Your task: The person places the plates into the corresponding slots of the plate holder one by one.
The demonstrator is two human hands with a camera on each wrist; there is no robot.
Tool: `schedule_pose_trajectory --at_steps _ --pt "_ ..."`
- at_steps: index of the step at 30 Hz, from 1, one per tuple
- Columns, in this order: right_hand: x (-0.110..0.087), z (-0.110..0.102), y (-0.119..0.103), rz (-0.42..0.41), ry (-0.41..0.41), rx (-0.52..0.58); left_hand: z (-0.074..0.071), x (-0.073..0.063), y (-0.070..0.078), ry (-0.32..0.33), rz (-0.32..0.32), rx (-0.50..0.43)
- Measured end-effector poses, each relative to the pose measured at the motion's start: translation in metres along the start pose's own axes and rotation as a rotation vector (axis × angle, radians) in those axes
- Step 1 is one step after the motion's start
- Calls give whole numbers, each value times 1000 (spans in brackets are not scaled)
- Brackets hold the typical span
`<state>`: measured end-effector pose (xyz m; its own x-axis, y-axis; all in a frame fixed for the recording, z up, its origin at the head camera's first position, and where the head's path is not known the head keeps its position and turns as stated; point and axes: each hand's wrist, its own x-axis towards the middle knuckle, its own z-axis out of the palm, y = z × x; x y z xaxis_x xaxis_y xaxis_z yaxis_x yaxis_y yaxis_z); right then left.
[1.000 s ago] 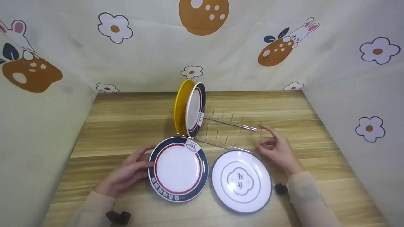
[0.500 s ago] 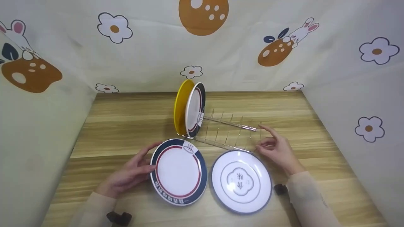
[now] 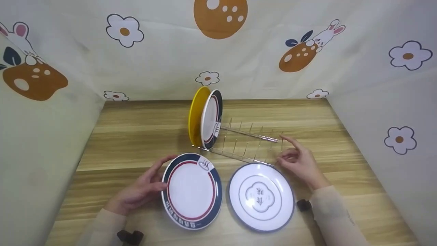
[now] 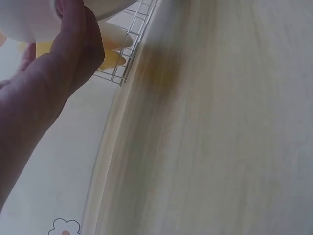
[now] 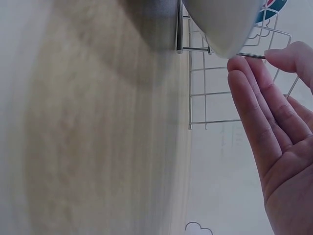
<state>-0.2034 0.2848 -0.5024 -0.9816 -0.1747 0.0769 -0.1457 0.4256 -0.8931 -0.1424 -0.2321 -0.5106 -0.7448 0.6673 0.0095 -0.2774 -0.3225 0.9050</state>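
Note:
My left hand (image 3: 143, 189) holds a white plate (image 3: 191, 191) with a dark blue rim and red ring, thumb on its left edge, other fingers partly hidden behind it. In the left wrist view, the plate's pale underside (image 4: 29, 22) is off the table. My right hand (image 3: 300, 164) pinches a wire at the right end of the metal dish rack (image 3: 239, 157), thumb against fingertips. Close to that hand is a white plate with a thin grey-blue rim (image 3: 261, 196); its upper edge overlaps the rack's near corner.
A yellow plate (image 3: 194, 116) and another blue-rimmed white plate (image 3: 210, 119) stand upright at the rack's left end. Several thin wire dividers rise to their right. Patterned cloth (image 3: 164, 61) encloses the back and sides of the wooden table (image 3: 136, 133).
My left hand has lowered the blue-rimmed plate slightly toward me in the head view, and tilted it so it looks narrower. The right hand and rack have stayed put.

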Motion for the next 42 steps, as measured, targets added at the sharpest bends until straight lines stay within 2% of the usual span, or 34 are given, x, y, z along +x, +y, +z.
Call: schedule_pose_trajectory --at_steps 5,13,21,30,36,42 --pt "0 -1 0 -19 2 -20 3 1 -1 -12 36 37" --pt "1 0 2 13 13 -18 6 4 0 -4 73 134" --pt "0 0 0 1 -2 -10 11 5 2 78 83 224" --pt "0 0 1 7 0 -4 23 14 17 -4 242 303" --pt "0 0 -1 24 2 -9 30 15 27 6 237 357" --pt "0 0 0 17 0 6 37 15 32 10 242 351"
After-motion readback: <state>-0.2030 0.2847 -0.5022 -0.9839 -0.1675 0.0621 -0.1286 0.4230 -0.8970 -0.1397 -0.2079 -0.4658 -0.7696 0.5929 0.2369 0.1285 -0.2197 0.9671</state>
